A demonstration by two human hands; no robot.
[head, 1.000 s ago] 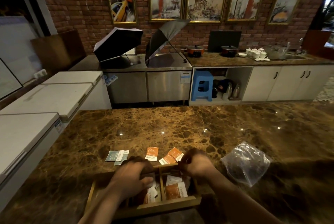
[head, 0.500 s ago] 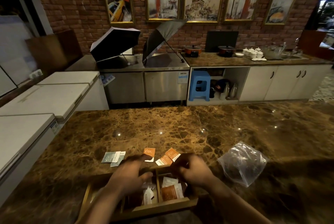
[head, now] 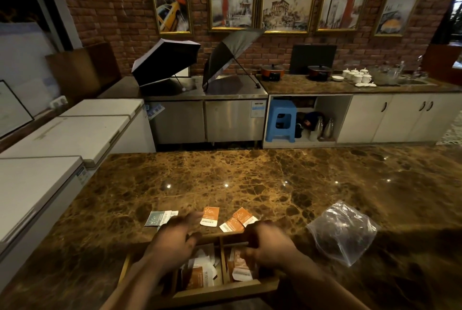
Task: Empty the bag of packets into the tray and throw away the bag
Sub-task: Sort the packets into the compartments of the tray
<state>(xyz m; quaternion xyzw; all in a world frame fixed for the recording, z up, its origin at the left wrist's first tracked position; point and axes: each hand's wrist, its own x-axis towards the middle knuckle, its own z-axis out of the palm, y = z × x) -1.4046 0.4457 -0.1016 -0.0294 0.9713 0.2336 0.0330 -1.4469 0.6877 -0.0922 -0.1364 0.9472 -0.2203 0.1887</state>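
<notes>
A divided tray (head: 252, 287) sat at the near edge of the counter (head: 250, 179), packets (head: 200, 276) lying in its compartments. Just beyond it, loose packets (head: 235, 221) lay on the counter. To the right lay the bag (head: 343, 231). Both hands (head: 175, 242) hovered over the tray.
</notes>
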